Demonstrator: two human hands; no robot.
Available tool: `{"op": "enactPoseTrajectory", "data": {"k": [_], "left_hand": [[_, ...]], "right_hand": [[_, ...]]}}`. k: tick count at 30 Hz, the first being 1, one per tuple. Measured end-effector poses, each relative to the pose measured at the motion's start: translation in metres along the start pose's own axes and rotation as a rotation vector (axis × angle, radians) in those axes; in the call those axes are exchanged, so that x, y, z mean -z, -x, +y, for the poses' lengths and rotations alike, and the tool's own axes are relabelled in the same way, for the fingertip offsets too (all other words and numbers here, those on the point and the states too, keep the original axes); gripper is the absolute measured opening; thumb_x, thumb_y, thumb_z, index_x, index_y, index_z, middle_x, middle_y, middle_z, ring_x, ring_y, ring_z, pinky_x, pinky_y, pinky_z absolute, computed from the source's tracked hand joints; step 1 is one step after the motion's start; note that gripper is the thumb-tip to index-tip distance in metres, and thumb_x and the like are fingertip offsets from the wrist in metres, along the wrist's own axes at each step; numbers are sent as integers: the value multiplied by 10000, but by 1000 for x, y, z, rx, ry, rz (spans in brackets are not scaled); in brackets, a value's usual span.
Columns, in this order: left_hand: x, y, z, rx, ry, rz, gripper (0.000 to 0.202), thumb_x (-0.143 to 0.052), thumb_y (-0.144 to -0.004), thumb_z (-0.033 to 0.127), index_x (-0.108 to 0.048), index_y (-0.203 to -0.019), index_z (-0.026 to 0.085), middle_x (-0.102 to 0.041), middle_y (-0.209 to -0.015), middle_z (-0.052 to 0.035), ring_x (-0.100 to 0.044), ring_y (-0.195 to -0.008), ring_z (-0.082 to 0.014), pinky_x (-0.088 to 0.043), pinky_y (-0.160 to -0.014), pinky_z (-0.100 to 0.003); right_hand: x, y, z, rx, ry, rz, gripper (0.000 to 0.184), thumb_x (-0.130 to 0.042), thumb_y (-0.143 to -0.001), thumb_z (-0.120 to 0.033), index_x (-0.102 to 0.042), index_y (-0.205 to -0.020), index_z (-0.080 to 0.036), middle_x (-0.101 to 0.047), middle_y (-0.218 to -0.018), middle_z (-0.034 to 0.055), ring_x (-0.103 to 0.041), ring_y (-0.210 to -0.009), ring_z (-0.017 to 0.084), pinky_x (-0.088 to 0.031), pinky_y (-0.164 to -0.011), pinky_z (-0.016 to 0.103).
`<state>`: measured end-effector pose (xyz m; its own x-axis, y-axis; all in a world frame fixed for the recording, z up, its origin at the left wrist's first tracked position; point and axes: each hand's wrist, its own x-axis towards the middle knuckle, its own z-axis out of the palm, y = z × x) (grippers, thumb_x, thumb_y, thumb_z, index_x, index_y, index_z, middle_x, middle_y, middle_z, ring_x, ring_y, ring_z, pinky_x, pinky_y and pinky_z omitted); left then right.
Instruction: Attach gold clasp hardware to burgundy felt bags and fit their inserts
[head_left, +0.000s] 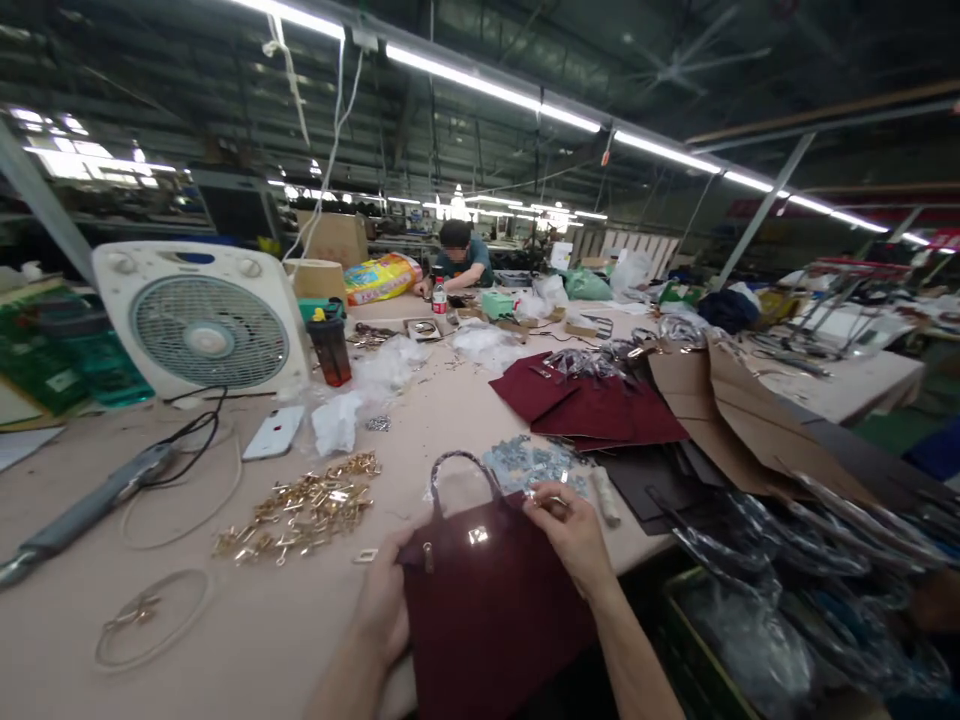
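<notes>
A dark red handbag panel with one plastic-wrapped handle leans toward me at the table's front edge. A gold fitting sits near its upper left corner, and a shiny plate is at its top middle. My left hand grips the panel's left edge, thumb in front and fingers partly hidden behind. At the upper right corner my right hand is closed in a pinch, with a small shiny metal piece at the fingertips. Gold metal fittings lie in a pile to the left. Behind the panel are scattered thin grey metal plates.
More dark red panels and brown sheets are stacked at right. A white box fan, phone and grey corded tool are at left. A crate stands below right. Another person works across the table.
</notes>
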<state>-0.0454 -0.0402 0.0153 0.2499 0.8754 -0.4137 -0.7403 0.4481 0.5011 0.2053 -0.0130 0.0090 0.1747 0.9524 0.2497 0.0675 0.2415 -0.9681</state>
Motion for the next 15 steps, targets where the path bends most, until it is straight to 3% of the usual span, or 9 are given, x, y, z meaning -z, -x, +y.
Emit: {"op": "enactPoseTrajectory", "data": {"k": [2, 4, 7, 9, 11, 14, 15], "left_hand": [[4, -6, 3, -64, -177, 34, 366, -684, -843, 308, -757, -1157, 135, -809, -1080, -118, -765, -1006, -309, -585, -982, -471], [7, -13, 12, -232, -455, 133, 392, -743, -783, 295, -754, -1147, 151, -797, -1115, -121, -736, -1085, -332, -539, -1046, -495], [4, -21, 34, -717, -947, 378, 462, -742, -727, 211, -732, -1189, 201, -722, -1301, -118, -603, -1303, -370, -379, -1196, -560], [-7, -23, 43, -1024, -1211, 397, 431, -667, -786, 181, -719, -1211, 227, -663, -1390, -107, -522, -1381, -352, -294, -1249, -553], [-25, -25, 42, -1110, -1401, 168, 385, -575, -863, 166, -725, -1206, 256, -694, -1321, -99, -563, -1317, -323, -347, -1216, -515], [-54, -35, 25, -951, -1533, -439, 347, -558, -886, 177, -758, -1145, 293, -746, -1210, -97, -629, -1211, -306, -419, -1142, -449], [-61, -42, 17, -895, -1546, -589, 307, -601, -864, 199, -768, -1102, 297, -748, -1213, -100, -628, -1214, -313, -407, -1148, -443]], "right_hand": [[11, 13, 11, 35, 113, -24, 290, -832, -811, -448, -707, -857, -190, -705, -1004, 71, -723, -906, 229, -608, -827, 337], [17, 22, 18, 77, 213, -54, 274, -793, -846, -461, -726, -853, -196, -673, -945, 61, -700, -867, 222, -606, -760, 319], [19, 30, 23, 116, 314, -63, 280, -722, -901, -480, -729, -854, -204, -670, -937, 68, -681, -844, 221, -598, -708, 309], [17, 32, 24, 137, 361, -51, 283, -683, -927, -484, -721, -869, -209, -680, -951, 73, -674, -850, 222, -595, -719, 314], [15, 34, 24, 141, 397, -45, 287, -649, -946, -487, -712, -888, -213, -686, -953, 72, -668, -849, 220, -587, -734, 314], [15, 35, 22, 115, 405, -54, 286, -620, -964, -486, -693, -919, -213, -691, -945, 65, -665, -831, 212, -574, -735, 303], [16, 36, 21, 107, 396, -63, 278, -619, -966, -479, -688, -930, -211, -693, -943, 63, -668, -822, 208, -571, -736, 299]]}}
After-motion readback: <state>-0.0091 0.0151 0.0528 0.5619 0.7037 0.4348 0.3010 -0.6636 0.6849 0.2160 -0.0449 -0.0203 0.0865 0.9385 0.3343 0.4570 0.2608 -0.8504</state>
